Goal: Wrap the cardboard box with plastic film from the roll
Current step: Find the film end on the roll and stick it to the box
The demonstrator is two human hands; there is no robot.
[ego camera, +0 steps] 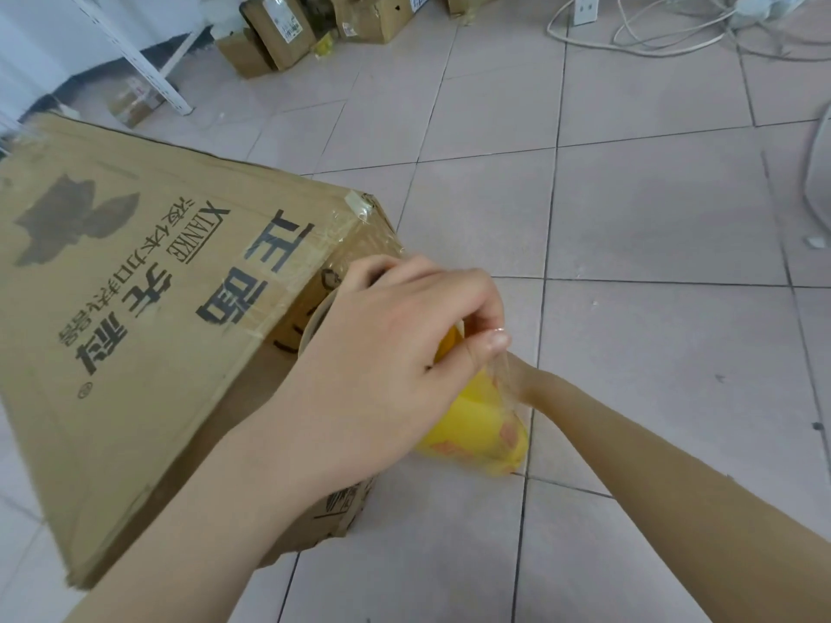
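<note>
A large brown cardboard box (pixel 148 308) with black printed characters lies tilted on the tiled floor at the left. Shiny clear film (pixel 355 249) covers its near right corner. A yellow-cored film roll (pixel 476 420) sits right beside that corner, low over the floor. My left hand (pixel 391 348) reaches over the roll, thumb and fingers pinching the loose film edge at its top. My right hand (pixel 524 382) comes in from the lower right and is mostly hidden behind the roll and film; fingertips show through the roll's lower end, gripping it.
Several smaller cardboard boxes (pixel 279 33) stand at the back beside a white shelf frame (pixel 148 69). White cables (pixel 652 33) and a power strip lie at the back right. A pale curved object (pixel 816 173) sits at the right edge.
</note>
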